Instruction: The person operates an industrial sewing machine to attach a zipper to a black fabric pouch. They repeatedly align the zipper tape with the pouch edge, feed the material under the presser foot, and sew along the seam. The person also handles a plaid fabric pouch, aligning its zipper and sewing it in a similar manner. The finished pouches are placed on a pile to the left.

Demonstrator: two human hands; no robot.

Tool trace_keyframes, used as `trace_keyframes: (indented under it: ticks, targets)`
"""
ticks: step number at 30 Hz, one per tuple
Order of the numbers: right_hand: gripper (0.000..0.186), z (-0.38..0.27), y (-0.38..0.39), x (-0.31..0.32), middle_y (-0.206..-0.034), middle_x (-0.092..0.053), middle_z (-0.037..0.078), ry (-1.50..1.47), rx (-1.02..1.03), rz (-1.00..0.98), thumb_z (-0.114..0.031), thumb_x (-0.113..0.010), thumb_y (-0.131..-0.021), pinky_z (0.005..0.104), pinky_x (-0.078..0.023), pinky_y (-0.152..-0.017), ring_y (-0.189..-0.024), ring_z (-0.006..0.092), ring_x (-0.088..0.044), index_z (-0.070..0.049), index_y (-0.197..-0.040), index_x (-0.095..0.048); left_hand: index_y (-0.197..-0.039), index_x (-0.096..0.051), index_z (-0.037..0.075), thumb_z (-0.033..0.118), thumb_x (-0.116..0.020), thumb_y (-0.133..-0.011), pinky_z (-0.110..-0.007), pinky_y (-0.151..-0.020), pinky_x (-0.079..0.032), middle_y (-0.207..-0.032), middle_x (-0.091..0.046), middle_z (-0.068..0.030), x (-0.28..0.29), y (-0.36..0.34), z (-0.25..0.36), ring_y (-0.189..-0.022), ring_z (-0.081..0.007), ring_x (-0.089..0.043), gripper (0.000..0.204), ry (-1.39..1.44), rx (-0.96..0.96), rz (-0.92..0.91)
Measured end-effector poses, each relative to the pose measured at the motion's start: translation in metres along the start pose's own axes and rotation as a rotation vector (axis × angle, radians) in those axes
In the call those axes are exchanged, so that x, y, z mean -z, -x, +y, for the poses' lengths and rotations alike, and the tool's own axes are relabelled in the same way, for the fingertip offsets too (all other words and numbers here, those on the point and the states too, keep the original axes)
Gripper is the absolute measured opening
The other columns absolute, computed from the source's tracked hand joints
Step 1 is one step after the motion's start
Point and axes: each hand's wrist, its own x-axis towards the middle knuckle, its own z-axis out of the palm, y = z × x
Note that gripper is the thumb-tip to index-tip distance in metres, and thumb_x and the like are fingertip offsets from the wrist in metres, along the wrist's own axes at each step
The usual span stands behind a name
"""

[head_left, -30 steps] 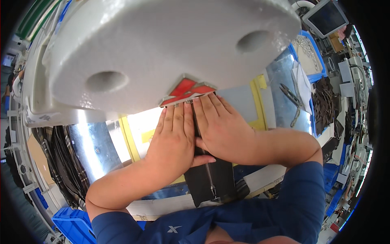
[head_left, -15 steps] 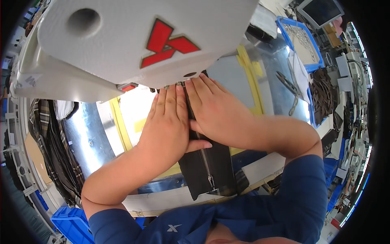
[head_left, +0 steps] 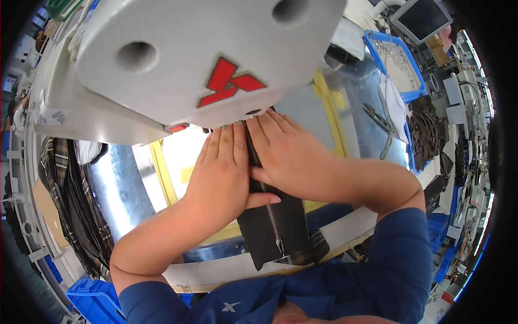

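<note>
Zippered fabric (head_left: 292,224) beneath left hand (head_left: 218,175) and right hand (head_left: 288,157), before the sewing machine (head_left: 172,70)
Cloth pile (head_left: 70,194) on the left; pliers (head_left: 381,120) on the right, a tray (head_left: 414,97) behind them.

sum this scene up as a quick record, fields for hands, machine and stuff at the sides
left hand: flat on black fabric, thumb across the zipper
right hand: flat, mostly right of the zipper
grey machine head: beyond the hands, red emblem on it
right side: pliers-like tool, blue tray
left side: piled dark and plaid cloth
</note>
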Motion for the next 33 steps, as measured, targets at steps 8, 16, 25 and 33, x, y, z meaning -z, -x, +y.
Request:
trace_keyframes:
  ticks: [8, 16, 25, 33]
  targets:
    - [0.082, -0.002, 0.002, -0.005, -0.147, -0.053, 0.041, -0.008, -0.024, -0.051, -0.04, -0.073, -0.093, 0.0511, -0.049, -0.117, -0.139, 0.0485, -0.057, 0.021, -0.144, -0.05, -0.145, -0.044, -0.026, 0.081, -0.08, -0.065, -0.056, -0.122, -0.041, -0.145, -0.053, -0.0423, -0.003, 0.0, 0.001, -0.139, -0.0563, -0.052, 0.138, 0.008, -0.004, 0.026]
    - [0.082, -0.001, 0.0, -0.004, -0.146, -0.055, 0.039, 0.043, -0.019, -0.035, -0.042, -0.073, -0.093, 0.0507, -0.049, -0.116, -0.137, 0.0463, -0.059, 0.02, -0.142, -0.053, -0.144, -0.044, -0.026, 0.08, -0.08, -0.065, -0.055, -0.121, -0.043, -0.143, -0.055, -0.0415, -0.001, -0.003, -0.001, -0.137, -0.0553, -0.054, 0.137, -0.016, -0.017, 0.049]
    - [0.083, 0.003, -0.001, -0.004, -0.14, -0.061, 0.034, -0.012, -0.032, 0.031, -0.048, -0.075, -0.09, 0.0486, -0.047, -0.111, -0.13, 0.0425, -0.061, 0.016, -0.138, -0.058, -0.14, -0.054, -0.019, 0.07, -0.088, -0.061, -0.046, -0.113, -0.048, -0.135, -0.062, -0.0291, 0.008, -0.007, -0.001, -0.123, -0.0406, -0.062, 0.124, -0.039, 0.016, 0.062]
    - [0.081, 0.003, -0.002, -0.002, -0.138, -0.063, 0.033, -0.005, -0.019, 0.041, -0.049, -0.076, -0.089, 0.0456, -0.048, -0.108, -0.127, 0.0397, -0.063, 0.016, -0.135, -0.061, -0.14, -0.054, -0.019, 0.068, -0.087, -0.065, -0.045, -0.112, -0.048, -0.136, -0.062, -0.0287, 0.006, -0.007, -0.003, -0.122, -0.0404, -0.062, 0.12, -0.028, -0.014, 0.059]
